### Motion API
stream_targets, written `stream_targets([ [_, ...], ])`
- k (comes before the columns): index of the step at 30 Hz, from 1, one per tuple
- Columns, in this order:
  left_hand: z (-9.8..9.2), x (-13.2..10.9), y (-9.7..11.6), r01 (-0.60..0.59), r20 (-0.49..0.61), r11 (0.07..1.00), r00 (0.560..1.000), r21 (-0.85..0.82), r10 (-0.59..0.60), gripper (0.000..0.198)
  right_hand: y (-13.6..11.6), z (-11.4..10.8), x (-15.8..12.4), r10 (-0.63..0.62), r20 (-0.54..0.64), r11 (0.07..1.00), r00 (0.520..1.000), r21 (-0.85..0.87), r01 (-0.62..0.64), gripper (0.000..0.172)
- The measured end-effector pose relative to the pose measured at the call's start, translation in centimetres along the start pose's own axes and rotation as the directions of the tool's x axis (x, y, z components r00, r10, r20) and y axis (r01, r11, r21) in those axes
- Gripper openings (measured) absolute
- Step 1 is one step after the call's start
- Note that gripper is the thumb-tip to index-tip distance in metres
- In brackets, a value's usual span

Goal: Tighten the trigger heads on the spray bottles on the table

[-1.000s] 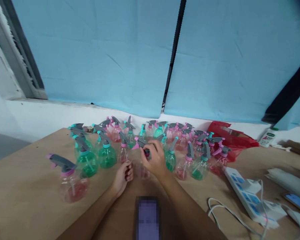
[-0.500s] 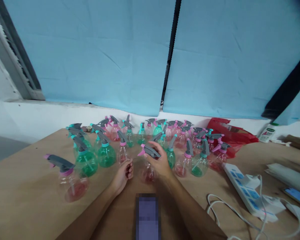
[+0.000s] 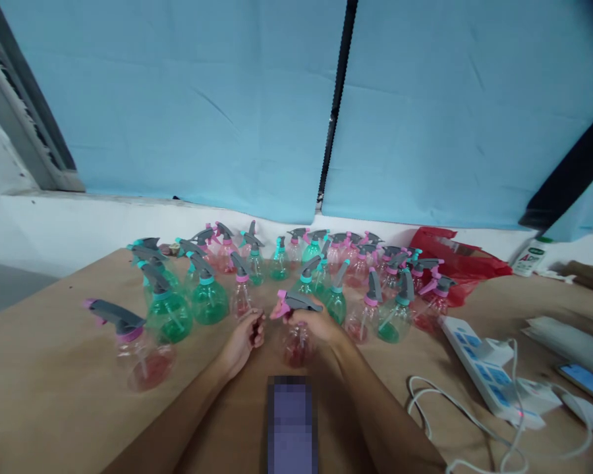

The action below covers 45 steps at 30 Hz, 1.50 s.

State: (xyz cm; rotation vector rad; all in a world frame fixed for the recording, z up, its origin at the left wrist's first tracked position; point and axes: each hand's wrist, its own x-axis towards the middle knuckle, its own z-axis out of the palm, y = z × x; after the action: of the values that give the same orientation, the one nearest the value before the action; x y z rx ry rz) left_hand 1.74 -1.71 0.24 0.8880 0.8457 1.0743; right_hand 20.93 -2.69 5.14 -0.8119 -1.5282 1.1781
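Note:
A spray bottle (image 3: 298, 343) with a pink and grey trigger head and a reddish bottom stands upright in front of me. My right hand (image 3: 317, 321) wraps round its neck, just below the grey head, and hides the collar. To its left, my left hand (image 3: 247, 337) is closed loosely, its fingers curled; whatever they hold, if anything, is hidden. Just behind that hand stands a clear pink-collared spray bottle (image 3: 242, 296). Farther left are a green spray bottle (image 3: 210, 306) and, nearer me, a red-bottomed spray bottle (image 3: 148, 368).
Several more pink and green spray bottles line the table's back. At right lie a white power strip (image 3: 489, 375) with plugs and cables (image 3: 467, 411), a lit phone (image 3: 588, 385) and a red plastic bag (image 3: 454, 266). A blurred dark object (image 3: 292, 428) is at the near edge.
My right hand has shifted from over the spray bottle's head down to its neck, and the head has turned slightly. My left hand stays almost where it was.

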Motion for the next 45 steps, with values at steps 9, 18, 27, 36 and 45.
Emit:
stream_targets([
  [9, 0.4, -0.3, -0.1, -0.041, -0.008, 0.999, 0.999, 0.033, 0.042, 0.023, -0.5, -0.1, -0.9, -0.006, 0.157, 0.998, 0.988, 0.066, -0.004, 0.029],
  [18, 0.3, 0.1, -0.9, -0.089, -0.001, 0.991, 0.996, 0.099, 0.09, 0.025, -0.5, 0.0, -1.1, -0.045, 0.106, 0.995, 0.993, 0.095, 0.035, 0.028],
  [27, 0.3, 0.1, -1.0, -0.104, 0.002, 0.99, 0.995, 0.094, 0.104, 0.024, 0.1, 0.1, -1.0, -0.047, 0.064, 0.996, 0.997, 0.08, 0.042, 0.026],
  [36, 0.2, 0.1, -1.1, -0.111, 0.0, 0.989, 0.994, 0.1, 0.111, 0.026, 0.0, 0.0, -0.9, -0.036, 0.1, 0.998, 0.994, 0.047, 0.031, 0.032],
  [45, 0.2, 0.0, -0.9, -0.099, -0.012, 0.99, 0.995, 0.104, 0.101, 0.027, 0.0, 0.0, -0.9, -0.066, 0.079, 0.996, 0.995, 0.062, 0.061, 0.027],
])
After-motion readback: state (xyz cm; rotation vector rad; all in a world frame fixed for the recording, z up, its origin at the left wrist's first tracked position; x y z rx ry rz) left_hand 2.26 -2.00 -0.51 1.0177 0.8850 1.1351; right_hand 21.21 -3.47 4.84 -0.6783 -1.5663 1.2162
